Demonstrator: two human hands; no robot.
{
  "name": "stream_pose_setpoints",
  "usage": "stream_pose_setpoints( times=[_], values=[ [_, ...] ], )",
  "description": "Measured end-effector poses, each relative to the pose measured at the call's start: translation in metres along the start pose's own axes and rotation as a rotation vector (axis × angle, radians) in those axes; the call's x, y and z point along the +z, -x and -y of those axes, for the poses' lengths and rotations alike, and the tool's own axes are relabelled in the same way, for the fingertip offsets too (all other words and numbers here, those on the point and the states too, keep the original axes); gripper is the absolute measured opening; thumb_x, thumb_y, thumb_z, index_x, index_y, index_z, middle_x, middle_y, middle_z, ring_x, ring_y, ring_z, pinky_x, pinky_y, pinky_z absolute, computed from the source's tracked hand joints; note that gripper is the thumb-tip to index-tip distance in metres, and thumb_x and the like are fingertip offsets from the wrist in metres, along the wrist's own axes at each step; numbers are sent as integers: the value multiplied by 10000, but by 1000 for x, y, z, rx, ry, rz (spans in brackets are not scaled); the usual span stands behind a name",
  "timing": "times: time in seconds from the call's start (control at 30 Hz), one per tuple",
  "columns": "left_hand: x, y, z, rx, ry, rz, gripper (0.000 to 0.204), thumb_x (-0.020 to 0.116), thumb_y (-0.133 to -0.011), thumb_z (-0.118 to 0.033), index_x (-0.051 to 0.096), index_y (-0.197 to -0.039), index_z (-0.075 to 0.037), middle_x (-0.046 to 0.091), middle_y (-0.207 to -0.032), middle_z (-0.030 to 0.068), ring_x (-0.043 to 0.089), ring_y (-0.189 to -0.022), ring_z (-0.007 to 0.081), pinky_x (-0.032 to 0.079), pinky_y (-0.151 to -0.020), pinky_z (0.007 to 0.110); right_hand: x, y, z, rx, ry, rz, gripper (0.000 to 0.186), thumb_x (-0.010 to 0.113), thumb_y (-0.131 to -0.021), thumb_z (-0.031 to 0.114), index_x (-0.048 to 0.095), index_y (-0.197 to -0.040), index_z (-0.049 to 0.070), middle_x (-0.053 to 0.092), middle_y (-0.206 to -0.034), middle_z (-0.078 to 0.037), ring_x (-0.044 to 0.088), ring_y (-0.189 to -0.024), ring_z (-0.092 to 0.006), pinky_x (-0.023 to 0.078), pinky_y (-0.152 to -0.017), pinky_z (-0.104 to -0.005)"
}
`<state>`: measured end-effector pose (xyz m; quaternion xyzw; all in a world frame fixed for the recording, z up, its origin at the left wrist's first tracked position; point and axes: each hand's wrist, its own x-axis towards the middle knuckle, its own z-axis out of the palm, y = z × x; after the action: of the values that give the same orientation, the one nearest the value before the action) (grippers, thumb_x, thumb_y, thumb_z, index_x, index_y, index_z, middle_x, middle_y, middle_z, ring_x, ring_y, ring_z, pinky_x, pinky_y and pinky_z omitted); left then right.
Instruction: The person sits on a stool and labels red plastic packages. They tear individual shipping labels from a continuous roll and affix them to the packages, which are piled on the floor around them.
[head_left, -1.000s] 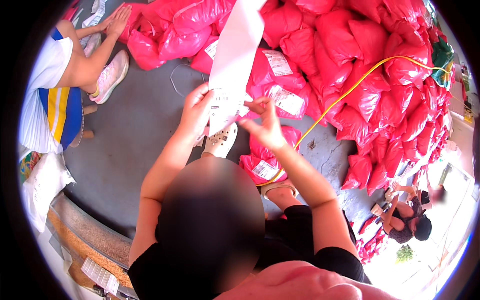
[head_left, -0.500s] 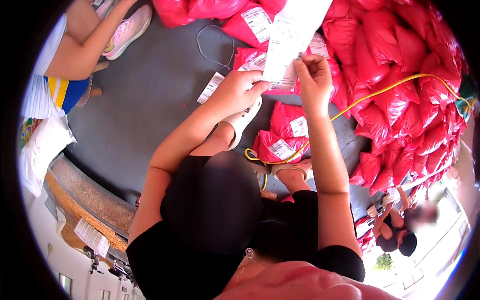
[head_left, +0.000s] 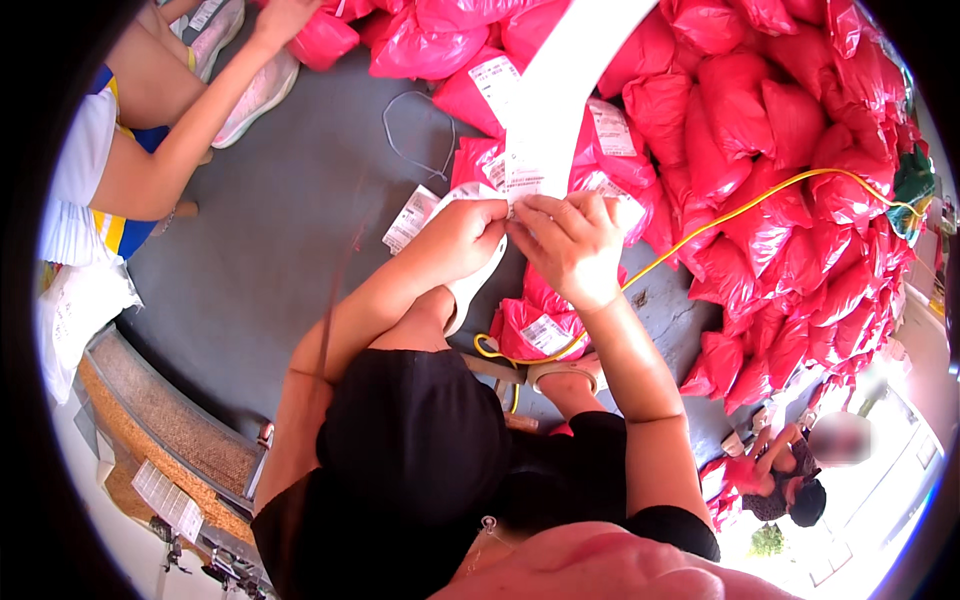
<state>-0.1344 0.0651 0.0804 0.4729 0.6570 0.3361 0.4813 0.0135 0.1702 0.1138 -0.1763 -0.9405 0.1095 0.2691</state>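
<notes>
A long strip of white shipping labels (head_left: 550,110) hangs in front of me, its upper part running out over the pink bags. My left hand (head_left: 468,238) is closed, pinching the strip's lower edge between thumb and fingers. Right beside it, my right hand (head_left: 572,245) grips the same edge, with fingertips touching the left hand's. What lies between the fingertips is partly hidden. Below the hands, a pink plastic mailer bag (head_left: 510,325) with a label rests on the floor by my feet. Left of my hands lies a printed label sheet (head_left: 408,222) next to my pale clog (head_left: 478,285).
A large heap of pink bags (head_left: 740,130) fills the right and far side. A yellow cord (head_left: 720,222) crosses it toward my feet. A thin wire loop (head_left: 392,135) lies on the grey floor (head_left: 240,260). Another person's arm (head_left: 200,140) reaches in at far left.
My right hand has moved left and down, meeting my left hand at the strip's lower edge. The view has shifted slightly. At far left, the other person's arm has moved toward the bags.
</notes>
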Motion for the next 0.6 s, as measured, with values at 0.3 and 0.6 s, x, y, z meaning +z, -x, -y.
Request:
stream_pose_setpoints(
  times=[0.3, 0.6],
  values=[
    [7, -2, 3, -71, 92, 47, 154, 515, -874, -29, 617, -980, 16, 654, -831, 113, 621, -777, 159, 483, -701, 300, 3, 1, -9, -79, -49, -1, 221, 763, -614, 158, 691, -821, 128, 655, -877, 50, 546, -708, -143, 387, -647, -317],
    [12, -1, 12, -47, 180, -6, 178, 532, -849, -82, 624, -977, -1, 635, -847, 234, 644, -800, 359, 498, -699, 383, 7, -2, -11, -114, -71, 33, 253, 763, -595, 164, 688, -833, 121, 646, -856, 39, 546, -677, -142, 393, -624, -317]
  ],
)
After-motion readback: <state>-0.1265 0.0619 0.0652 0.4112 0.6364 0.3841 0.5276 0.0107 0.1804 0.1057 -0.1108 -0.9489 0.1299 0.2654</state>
